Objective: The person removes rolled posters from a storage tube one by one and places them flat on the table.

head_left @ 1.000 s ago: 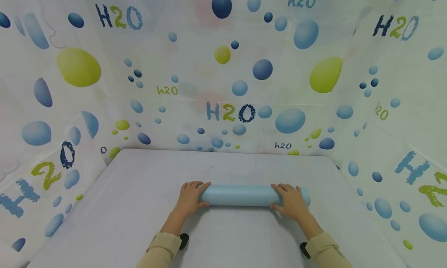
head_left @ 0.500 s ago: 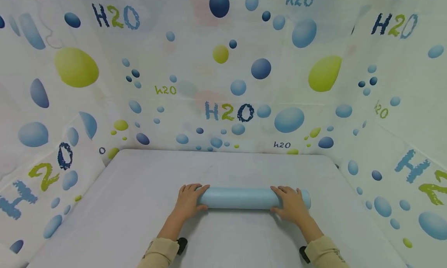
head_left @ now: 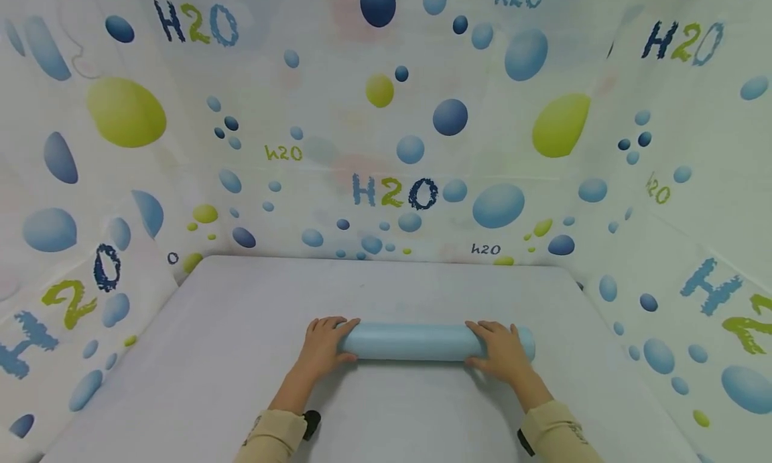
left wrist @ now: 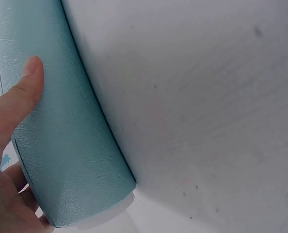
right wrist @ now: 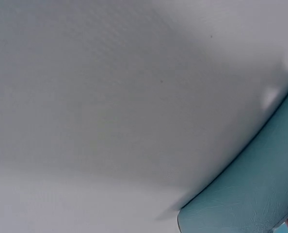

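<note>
A light blue rolled mat [head_left: 413, 342] with a leather-like surface lies crosswise on the white table. My left hand [head_left: 324, 348] grips its left end, fingers over the far side and thumb on the near side. In the left wrist view the thumb of that hand [left wrist: 18, 104] presses the wrinkled surface of the mat [left wrist: 71, 145], and other fingers curl at its far edge. My right hand [head_left: 503, 352] holds the roll a little in from its right end. The right wrist view shows the roll [right wrist: 246, 204] at the lower right, with most of the right hand out of frame.
The white table [head_left: 422, 409] extends around the roll on all sides. Behind it and at both sides hang white sheets [head_left: 332, 114] printed with coloured drops and H2O lettering. Dark straps [head_left: 311, 424] show at the cuffs of the beige sleeves [head_left: 274, 433].
Both hands and the rolled mat have shifted slightly toward me during the first half second. Since then they have hardly moved, and the grip looks the same.
</note>
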Motion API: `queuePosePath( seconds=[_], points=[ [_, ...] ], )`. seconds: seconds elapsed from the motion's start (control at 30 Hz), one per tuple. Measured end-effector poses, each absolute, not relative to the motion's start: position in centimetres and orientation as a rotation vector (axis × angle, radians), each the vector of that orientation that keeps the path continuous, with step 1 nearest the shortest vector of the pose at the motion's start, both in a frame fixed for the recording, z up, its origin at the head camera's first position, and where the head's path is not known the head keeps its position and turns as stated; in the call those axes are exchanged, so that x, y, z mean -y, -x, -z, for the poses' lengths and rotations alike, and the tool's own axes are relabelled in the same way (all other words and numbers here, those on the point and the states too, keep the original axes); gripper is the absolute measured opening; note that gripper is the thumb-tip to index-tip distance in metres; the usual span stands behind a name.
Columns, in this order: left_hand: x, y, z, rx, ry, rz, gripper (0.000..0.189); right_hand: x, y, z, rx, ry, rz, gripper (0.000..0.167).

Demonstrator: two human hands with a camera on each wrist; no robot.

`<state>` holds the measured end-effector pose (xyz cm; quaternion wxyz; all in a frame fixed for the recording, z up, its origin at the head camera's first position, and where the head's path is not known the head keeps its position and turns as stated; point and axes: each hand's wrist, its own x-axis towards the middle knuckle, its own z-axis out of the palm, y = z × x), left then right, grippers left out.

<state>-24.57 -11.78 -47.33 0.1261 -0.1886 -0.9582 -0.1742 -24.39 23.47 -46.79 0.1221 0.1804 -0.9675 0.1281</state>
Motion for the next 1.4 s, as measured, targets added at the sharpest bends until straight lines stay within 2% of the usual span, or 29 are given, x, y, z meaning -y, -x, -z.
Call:
queuePosePath(
  seconds=[0.73,1.4],
  points=[
    [11.8,24.5,47.3,2.824,0.533,0.473,0.066,-22.6,24.5,47.1,2.860,-0.498,-0.161,0.070],
    [11.7,24.5,47.4,2.821,0.523,0.469,0.067,-20.8,24.7,46.9,2.852,-0.544,-0.163,0.071]
  ],
)
